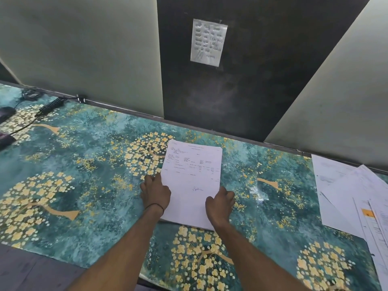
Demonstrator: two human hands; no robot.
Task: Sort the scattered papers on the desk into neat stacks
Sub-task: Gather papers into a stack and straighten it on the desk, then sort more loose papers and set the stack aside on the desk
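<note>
A stack of white printed papers (192,181) lies in the middle of the desk (84,169), its top sheet bearing text and a blue signature. My left hand (155,192) presses against the stack's left edge, fingers curled along it. My right hand (220,203) rests on the stack's lower right edge, thumb on the top sheet. Both hands clasp the stack from its sides. At the right end of the desk, several loose papers (352,198) lie fanned out and overlapping, one with an orange mark.
The desk has a teal cover with yellow flower trees. Black cables, a coiled cord (50,106) and dark devices (6,114) sit at the far left. Partition walls stand behind, with a handwritten note (207,42) stuck on the dark panel.
</note>
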